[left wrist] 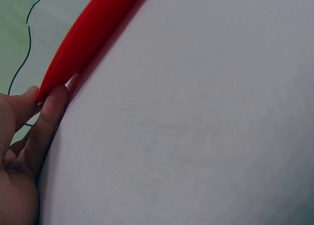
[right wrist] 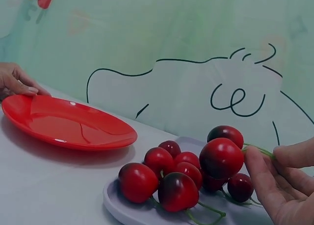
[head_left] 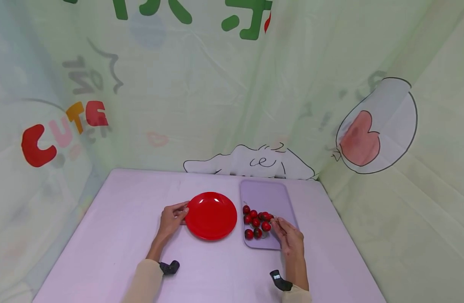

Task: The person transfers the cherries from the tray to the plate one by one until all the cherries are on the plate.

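At the middle of the table lies a round red plate [head_left: 211, 216], its left rim pinched between the thumb and fingers of my left hand [head_left: 170, 221]. In the left wrist view the thumb is on top of the plate's edge [left wrist: 81, 43] and a finger is beneath it. My right hand [head_left: 291, 239] is over the right side of a purple tray [head_left: 266, 194]. It pinches green stems [right wrist: 262, 150] by a dark red cherry [right wrist: 222, 158]; a second cherry [right wrist: 225, 135] is just behind. Several other cherries [head_left: 256, 222] with stems lie on the tray's near half.
The tray stands just right of the plate, a narrow gap between them. Both rest on a pale lilac tabletop [head_left: 216, 273]. A printed curtain [head_left: 201, 105] hangs behind the table's far edge and along both sides.
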A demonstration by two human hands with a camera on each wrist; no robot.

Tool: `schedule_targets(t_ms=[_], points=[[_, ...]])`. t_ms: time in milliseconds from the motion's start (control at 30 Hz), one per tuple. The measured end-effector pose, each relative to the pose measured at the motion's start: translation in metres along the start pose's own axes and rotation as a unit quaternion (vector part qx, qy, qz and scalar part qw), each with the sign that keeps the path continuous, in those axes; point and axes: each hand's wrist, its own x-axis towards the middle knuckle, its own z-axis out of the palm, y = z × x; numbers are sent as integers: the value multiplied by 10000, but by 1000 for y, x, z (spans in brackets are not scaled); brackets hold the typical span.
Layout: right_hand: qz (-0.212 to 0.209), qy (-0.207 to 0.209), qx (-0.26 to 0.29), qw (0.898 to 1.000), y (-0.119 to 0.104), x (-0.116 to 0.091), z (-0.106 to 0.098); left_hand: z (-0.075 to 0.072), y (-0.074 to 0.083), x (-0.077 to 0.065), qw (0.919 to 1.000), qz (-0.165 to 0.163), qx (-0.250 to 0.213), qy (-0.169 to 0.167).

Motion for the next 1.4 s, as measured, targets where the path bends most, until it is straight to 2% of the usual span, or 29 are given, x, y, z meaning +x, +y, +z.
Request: schedule_targets(t_ms=[467,867,1100,1233,1400], points=[[-28,-154,-15,9999,4,1,9,-1,-3,2,9999,5,-85,-54],[92,-264,246,9993,11,-1,21,-3,0,-1,9999,84,-107,-58],[8,-234,14,9997,14,-9,33,-3,2,-1,9999,68,-143,-34],[10,-147,-166,9998,18,-8,38,-2,3,-1,9999,60,-134,-25],[-27,-243,-210,9995,24,-7,40,-2,2,-1,9999,48,-141,-2]])
